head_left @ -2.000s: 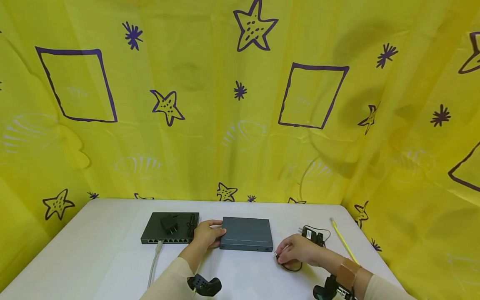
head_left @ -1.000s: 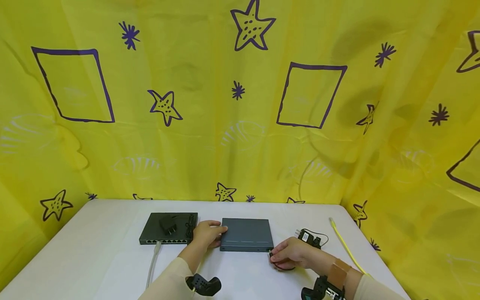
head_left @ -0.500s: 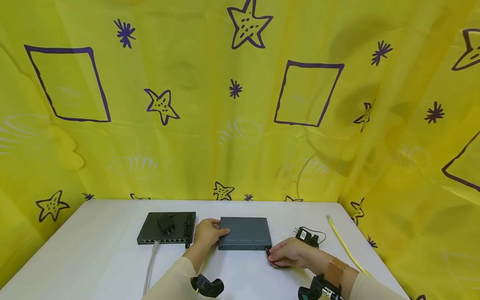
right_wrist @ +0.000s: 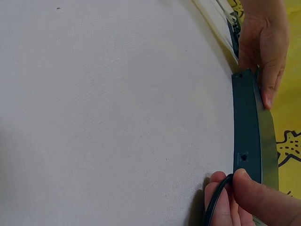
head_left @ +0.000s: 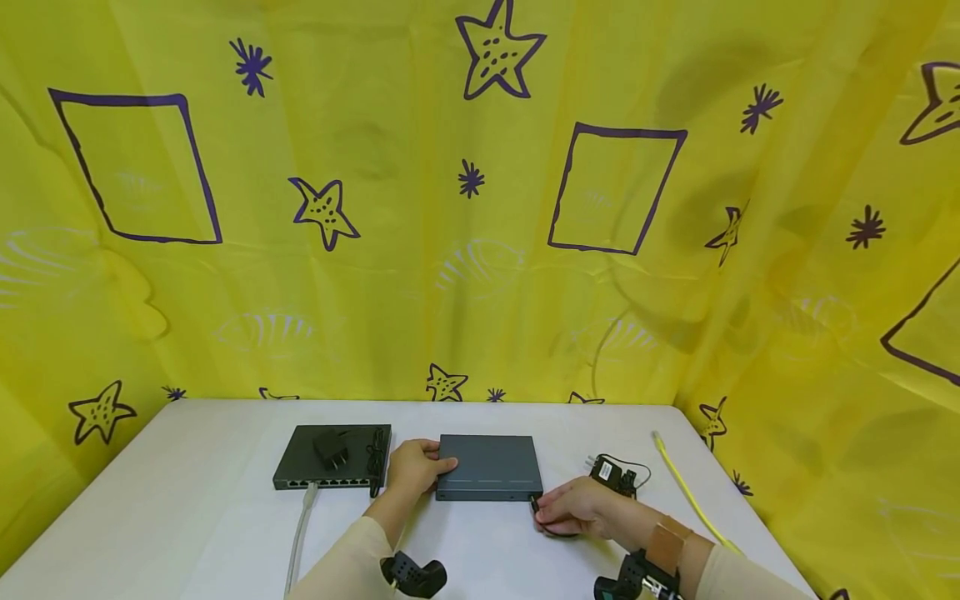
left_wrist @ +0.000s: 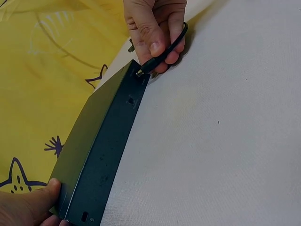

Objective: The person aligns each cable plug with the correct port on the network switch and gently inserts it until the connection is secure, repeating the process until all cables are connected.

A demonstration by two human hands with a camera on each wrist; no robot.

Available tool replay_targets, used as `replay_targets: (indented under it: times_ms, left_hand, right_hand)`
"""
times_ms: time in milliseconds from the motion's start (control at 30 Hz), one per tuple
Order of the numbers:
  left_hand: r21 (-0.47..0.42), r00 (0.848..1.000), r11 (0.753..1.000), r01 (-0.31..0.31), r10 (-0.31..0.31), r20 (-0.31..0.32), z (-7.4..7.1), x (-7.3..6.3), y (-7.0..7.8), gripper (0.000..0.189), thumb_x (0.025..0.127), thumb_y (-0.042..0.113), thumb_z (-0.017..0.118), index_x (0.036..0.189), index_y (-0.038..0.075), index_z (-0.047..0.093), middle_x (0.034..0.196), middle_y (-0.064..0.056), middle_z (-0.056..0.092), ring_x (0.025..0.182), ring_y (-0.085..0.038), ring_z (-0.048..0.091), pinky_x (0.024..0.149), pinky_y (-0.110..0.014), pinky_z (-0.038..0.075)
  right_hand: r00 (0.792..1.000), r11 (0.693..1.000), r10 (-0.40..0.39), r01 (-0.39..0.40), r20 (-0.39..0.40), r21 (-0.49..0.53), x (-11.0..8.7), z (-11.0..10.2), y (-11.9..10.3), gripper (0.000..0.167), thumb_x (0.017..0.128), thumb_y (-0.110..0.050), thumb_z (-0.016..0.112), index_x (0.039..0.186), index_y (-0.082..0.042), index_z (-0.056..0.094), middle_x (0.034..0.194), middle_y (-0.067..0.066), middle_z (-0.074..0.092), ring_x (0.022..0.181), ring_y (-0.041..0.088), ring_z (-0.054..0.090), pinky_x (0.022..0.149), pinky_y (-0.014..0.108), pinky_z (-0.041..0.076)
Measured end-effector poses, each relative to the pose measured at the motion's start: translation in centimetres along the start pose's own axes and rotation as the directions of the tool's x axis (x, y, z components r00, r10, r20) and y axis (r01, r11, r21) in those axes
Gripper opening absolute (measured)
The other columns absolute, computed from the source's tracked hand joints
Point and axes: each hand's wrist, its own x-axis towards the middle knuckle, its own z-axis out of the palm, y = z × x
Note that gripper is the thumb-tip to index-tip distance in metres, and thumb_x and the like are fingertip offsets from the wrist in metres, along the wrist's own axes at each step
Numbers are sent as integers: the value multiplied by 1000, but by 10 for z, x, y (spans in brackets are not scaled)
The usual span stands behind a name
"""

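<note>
A flat blue-grey network switch box (head_left: 489, 467) lies mid-table. My left hand (head_left: 411, 468) grips its left end, thumb on top and fingers beneath, as the left wrist view also shows. At the opposite end, my right hand (head_left: 577, 506) pinches a black barrel power plug (left_wrist: 153, 64) on a thin cord (right_wrist: 216, 200). The plug's metal tip meets the near face of the box by its right corner, beyond a small round hole (left_wrist: 131, 100). Some metal still shows; how deep the tip sits I cannot tell. In the right wrist view my thumb and fingers hide the plug.
A black multi-port switch (head_left: 288, 457) on the left carries a power adapter (head_left: 330, 450), and a grey network cable (head_left: 302, 529) runs from its front. Right of the box lie another black adapter (head_left: 609, 472) and a yellow cable (head_left: 684, 486). A yellow curtain (head_left: 405, 317) hangs behind.
Over two seconds my right hand has brought the plug leftward to the box's near right corner. The left hand has kept its grip. In the last half second almost nothing differs.
</note>
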Motion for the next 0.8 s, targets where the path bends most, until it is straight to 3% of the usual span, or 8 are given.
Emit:
replay_targets:
  times_ms: [267,533,800]
  left_hand:
    - [-82,999,996,28,-26,19,-1,0,-1,43,77,12,85,113,-6,69,99,-17,73,74,-15,64,57,-25,54]
    - [-185,996,979,82,-74,50,-1,-1,-3,42,79,9,82,117,-3,68,109,-18,71,78,-15,65,63,-29,58]
    - [-231,994,968,101,-88,64,-2,0,-4,44,80,5,80,121,-3,66,112,-19,70,80,-17,68,66,-32,60]
  right_hand:
    - [997,997,-65,67,-48,34,-2,6,2,16,81,17,66,95,13,59,73,11,69,68,19,70,65,27,60]
    - [992,995,-74,80,-103,56,-5,10,1,43,79,20,66,116,15,44,74,14,68,67,23,70,64,31,60]
    - [990,996,-59,67,-125,58,-3,10,3,40,79,19,68,114,14,48,75,13,70,68,23,70,66,32,61]
